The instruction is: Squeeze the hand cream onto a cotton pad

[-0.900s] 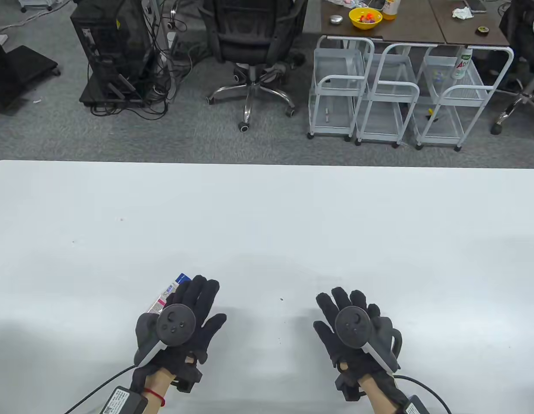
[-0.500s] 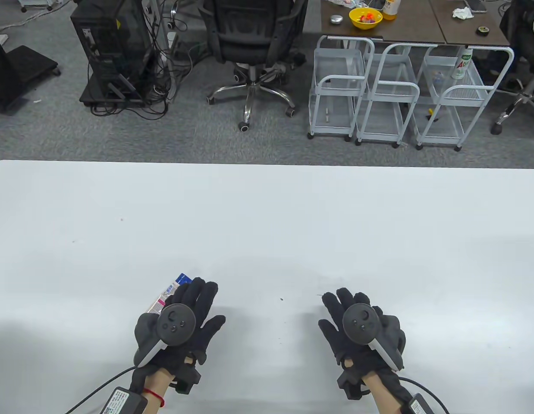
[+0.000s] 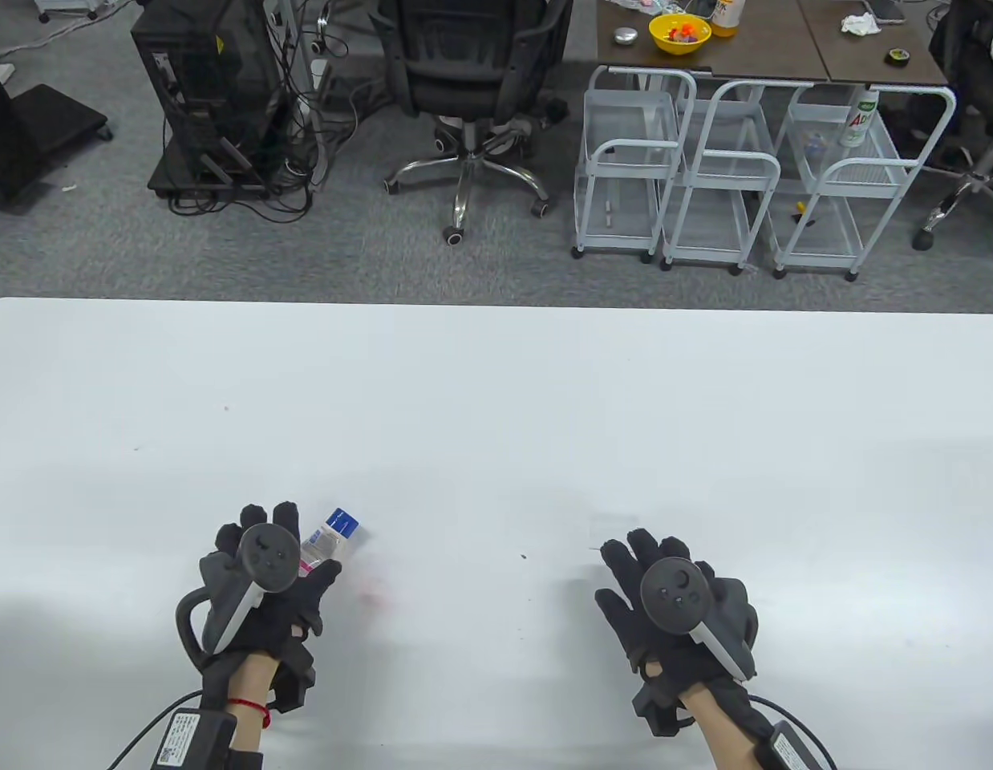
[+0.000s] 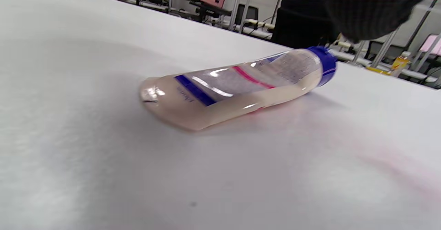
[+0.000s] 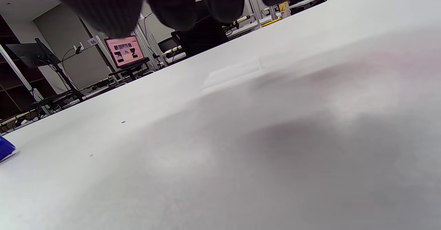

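Observation:
The hand cream tube (image 3: 330,541), clear with a blue cap, lies on its side on the white table (image 3: 496,401). It also shows in the left wrist view (image 4: 237,85), lying free on the table. My left hand (image 3: 306,547) is open just left of the tube, with its thumb beside the tube; one fingertip (image 4: 372,9) hangs over the cap. The cotton pad (image 5: 234,74) is a thin white square, faint in the table view (image 3: 618,525), just beyond my right fingertips. My right hand (image 3: 618,573) is open, palm down and empty, and its fingers (image 5: 172,2) hang over the table.
The table's far edge (image 3: 496,303) borders grey carpet with an office chair (image 3: 464,88), a computer rack (image 3: 216,96) and white wire carts (image 3: 729,176). Small dark specks (image 3: 523,555) mark the table between my hands.
My left hand moved left and turned, uncovering the tube, which now lies to the right of it. My right hand shifted slightly right and stayed flat.

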The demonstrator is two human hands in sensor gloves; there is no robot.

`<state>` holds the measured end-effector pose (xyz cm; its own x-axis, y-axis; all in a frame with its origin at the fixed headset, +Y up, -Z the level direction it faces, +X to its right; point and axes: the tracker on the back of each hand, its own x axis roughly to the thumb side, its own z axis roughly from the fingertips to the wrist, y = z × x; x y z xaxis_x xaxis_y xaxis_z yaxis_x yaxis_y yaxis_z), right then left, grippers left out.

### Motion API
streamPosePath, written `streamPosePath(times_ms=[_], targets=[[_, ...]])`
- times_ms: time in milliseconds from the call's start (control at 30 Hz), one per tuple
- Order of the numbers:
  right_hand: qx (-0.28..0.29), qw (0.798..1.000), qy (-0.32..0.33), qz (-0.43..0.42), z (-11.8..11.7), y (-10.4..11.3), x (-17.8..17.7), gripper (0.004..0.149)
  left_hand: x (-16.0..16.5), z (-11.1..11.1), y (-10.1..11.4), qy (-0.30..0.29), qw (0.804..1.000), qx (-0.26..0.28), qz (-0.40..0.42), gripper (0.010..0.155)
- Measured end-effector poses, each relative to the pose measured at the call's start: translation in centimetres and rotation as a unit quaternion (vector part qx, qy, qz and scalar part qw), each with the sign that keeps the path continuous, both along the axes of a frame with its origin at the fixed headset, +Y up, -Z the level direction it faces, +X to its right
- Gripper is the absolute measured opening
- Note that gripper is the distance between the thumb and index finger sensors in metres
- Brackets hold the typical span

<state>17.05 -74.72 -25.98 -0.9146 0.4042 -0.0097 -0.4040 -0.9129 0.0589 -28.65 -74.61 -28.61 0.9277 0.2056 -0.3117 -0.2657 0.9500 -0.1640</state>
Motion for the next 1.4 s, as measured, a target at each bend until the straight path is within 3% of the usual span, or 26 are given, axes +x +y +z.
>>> streamPosePath(times_ms=[233,400,700,933,1133,1267,1400], targets=[[-0.005,1.000,-0.002,-0.003,-0.1,0.0,0.2,0.065,0.2,-0.7,-1.6,-0.006,0.998,-0.059,-0.013,0.092],[-0.008,1.000,-0.001,-0.001,0.0,0.1,0.2,0.065,0.9,-0.8,-2.0,-0.018,0.997,-0.065,-0.036,0.090],[-0.012,1.000,0.006,0.005,0.2,0.0,-0.1,0.065,1.6,-0.8,-1.4,-0.024,0.996,-0.027,-0.085,0.081],[-0.020,1.000,0.007,0.004,0.2,-0.1,-0.1,0.064,1.3,-0.9,-1.5,-0.013,0.997,-0.032,-0.067,0.083],[-0.016,1.000,0.008,0.002,0.1,-0.2,-0.2,0.064,1.3,-0.9,-1.6,-0.008,0.999,-0.027,-0.032,0.069],[-0.020,1.000,0.010,0.002,0.1,-0.3,-0.3,0.064,0.9,-0.8,-1.1,0.001,1.000,-0.001,0.000,0.055],[-0.017,1.000,0.013,-0.009,0.1,-0.2,-0.3,0.064,0.5,-0.5,-0.1,0.004,0.997,0.057,0.045,0.053]])
